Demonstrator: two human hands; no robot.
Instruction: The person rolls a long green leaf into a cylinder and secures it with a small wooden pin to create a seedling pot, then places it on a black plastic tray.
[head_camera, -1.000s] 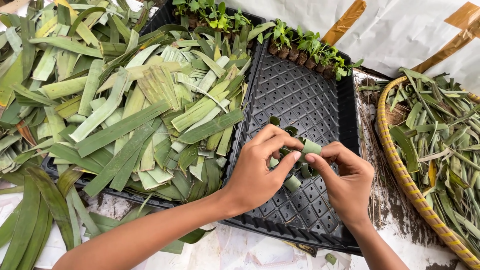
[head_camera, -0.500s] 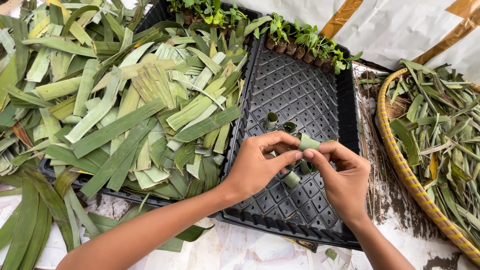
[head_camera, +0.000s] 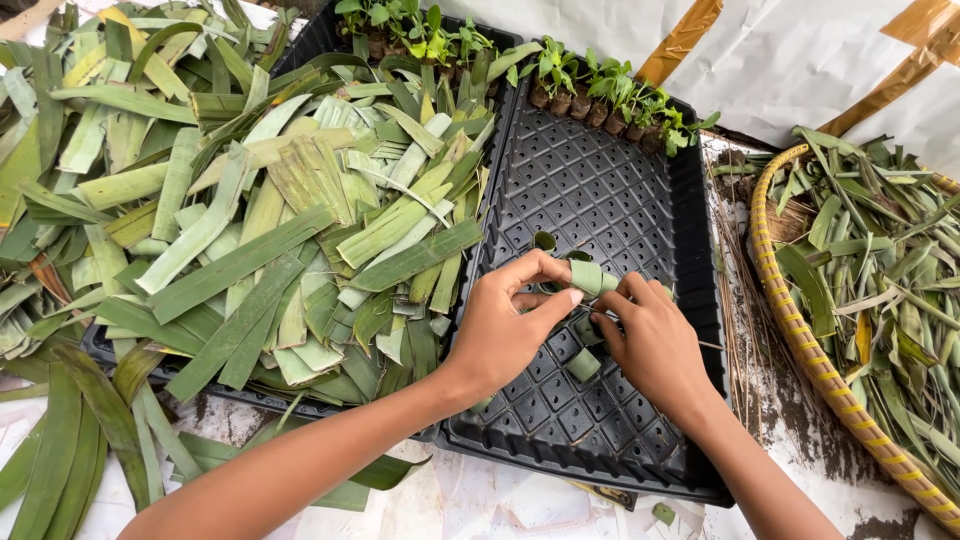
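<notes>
Both of my hands meet over a black plastic seedling tray (head_camera: 600, 190). My left hand (head_camera: 505, 325) and my right hand (head_camera: 650, 340) pinch the same rolled strip of pale green leaf (head_camera: 590, 278), curled into a small ring between the fingertips. Beneath them, two other rolled leaf rings (head_camera: 583, 364) (head_camera: 544, 240) stand in the tray's cells. My wrists hide the cells directly under my palms.
A big pile of cut green leaf strips (head_camera: 250, 200) fills the left side and spills onto the tray edge. Small seedlings (head_camera: 600, 85) line the tray's far end. A woven basket (head_camera: 800, 340) with leaf scraps stands at the right. White sheeting lies underneath.
My hands have stayed together over the tray, turning and curling the leaf strip tighter. The view has shifted slightly.
</notes>
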